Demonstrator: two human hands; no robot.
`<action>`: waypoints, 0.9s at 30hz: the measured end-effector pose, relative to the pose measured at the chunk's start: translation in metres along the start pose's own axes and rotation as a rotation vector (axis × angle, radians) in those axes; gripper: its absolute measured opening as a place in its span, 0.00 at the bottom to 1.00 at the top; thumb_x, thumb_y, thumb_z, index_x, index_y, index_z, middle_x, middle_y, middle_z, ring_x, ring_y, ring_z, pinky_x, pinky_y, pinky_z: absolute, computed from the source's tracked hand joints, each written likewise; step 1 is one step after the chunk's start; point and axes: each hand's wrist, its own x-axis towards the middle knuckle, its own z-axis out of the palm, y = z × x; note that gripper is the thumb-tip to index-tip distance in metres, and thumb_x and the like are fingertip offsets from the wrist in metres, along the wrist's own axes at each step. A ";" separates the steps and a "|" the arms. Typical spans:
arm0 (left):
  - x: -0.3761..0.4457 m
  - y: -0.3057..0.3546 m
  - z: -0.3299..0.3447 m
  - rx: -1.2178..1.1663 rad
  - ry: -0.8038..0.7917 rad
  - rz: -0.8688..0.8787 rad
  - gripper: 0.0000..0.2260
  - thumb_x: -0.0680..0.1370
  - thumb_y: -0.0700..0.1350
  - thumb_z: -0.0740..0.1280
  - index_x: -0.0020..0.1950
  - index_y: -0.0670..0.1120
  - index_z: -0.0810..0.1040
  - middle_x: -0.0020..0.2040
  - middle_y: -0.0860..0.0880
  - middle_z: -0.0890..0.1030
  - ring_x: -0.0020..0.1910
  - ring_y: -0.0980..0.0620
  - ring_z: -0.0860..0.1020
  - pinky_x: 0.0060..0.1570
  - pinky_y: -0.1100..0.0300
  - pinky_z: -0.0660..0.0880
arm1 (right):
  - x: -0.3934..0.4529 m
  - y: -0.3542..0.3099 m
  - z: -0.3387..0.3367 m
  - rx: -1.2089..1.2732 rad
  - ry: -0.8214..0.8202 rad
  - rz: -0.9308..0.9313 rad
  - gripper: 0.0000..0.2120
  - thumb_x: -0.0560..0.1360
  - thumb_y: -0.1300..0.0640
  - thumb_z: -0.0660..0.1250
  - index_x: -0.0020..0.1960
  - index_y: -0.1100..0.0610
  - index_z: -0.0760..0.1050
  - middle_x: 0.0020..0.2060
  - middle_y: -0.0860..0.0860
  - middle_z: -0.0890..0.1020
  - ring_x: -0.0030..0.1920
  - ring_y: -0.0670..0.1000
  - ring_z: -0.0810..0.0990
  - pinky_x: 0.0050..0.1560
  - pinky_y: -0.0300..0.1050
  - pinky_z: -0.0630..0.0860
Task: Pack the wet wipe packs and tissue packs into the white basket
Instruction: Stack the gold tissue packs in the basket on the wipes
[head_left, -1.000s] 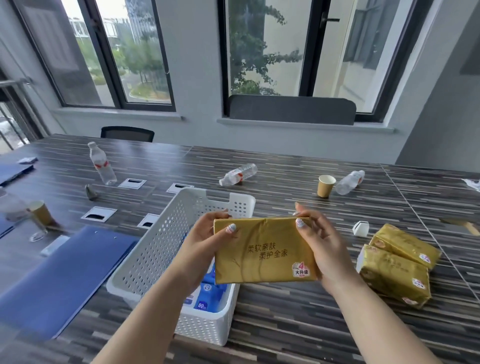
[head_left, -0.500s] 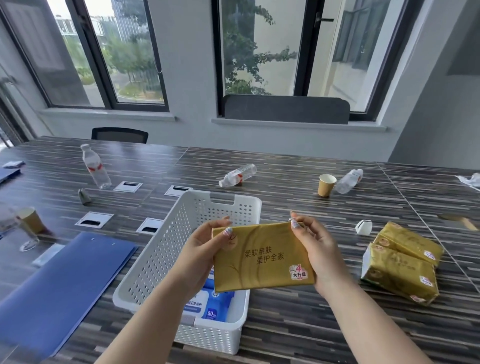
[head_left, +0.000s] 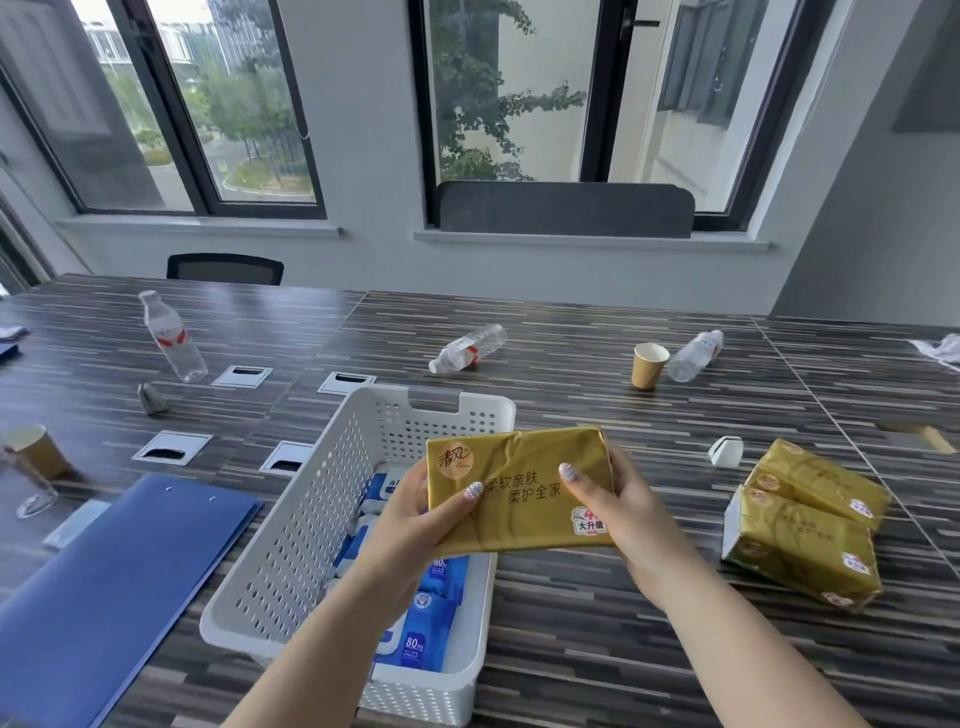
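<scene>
Tissue pack (head_left: 519, 491) now tilted flatter, over basket (head_left: 306, 525)

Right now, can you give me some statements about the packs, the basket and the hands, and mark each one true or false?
1. Both hands, left hand and right hand, hold one gold tissue pack. True.
2. The white basket is empty. False: blue wet wipe packs lie inside.
3. Two gold tissue packs lie on the table right of the basket. True.
4. The paper cup beyond the basket lies on its side. False: it stands upright.
</scene>
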 end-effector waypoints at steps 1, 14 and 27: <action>0.001 0.000 -0.001 0.005 0.006 -0.006 0.22 0.69 0.46 0.73 0.62 0.45 0.74 0.56 0.42 0.83 0.55 0.42 0.82 0.51 0.49 0.79 | -0.001 0.001 0.000 -0.024 -0.010 -0.007 0.31 0.64 0.44 0.71 0.65 0.47 0.69 0.57 0.46 0.80 0.57 0.46 0.80 0.45 0.34 0.77; 0.010 0.002 -0.003 -0.065 -0.029 -0.084 0.20 0.73 0.50 0.70 0.63 0.47 0.74 0.58 0.43 0.82 0.56 0.42 0.81 0.53 0.39 0.78 | 0.010 0.009 -0.006 -0.004 -0.020 0.074 0.44 0.59 0.40 0.73 0.72 0.39 0.60 0.62 0.49 0.77 0.59 0.52 0.79 0.61 0.56 0.76; 0.016 0.004 0.003 0.000 0.101 -0.031 0.18 0.72 0.53 0.68 0.59 0.47 0.78 0.55 0.43 0.83 0.52 0.46 0.82 0.52 0.47 0.79 | 0.017 0.005 0.009 -0.023 0.133 0.053 0.15 0.76 0.47 0.64 0.61 0.47 0.71 0.52 0.45 0.80 0.49 0.44 0.79 0.39 0.40 0.74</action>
